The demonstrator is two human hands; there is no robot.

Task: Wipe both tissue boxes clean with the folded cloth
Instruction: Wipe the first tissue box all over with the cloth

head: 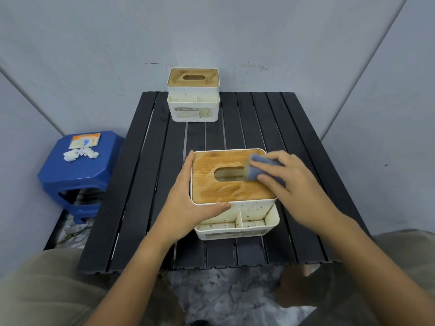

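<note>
A white tissue box with a wooden lid [221, 191] stands near the front of the black slatted table [146, 184]. My left hand [188, 203] grips its left side and front corner. My right hand [292, 184] presses a folded blue-grey cloth [256, 169] flat on the right part of the lid, beside the oval slot. The lid looks wet and streaked. A second, matching tissue box [193, 95] stands at the table's far edge, untouched.
A blue plastic stool [77, 175] stands left of the table, with a small packet [85, 140] and crumpled white tissues [80, 154] on it. Grey walls close in behind and on both sides. My knees flank the table's near edge.
</note>
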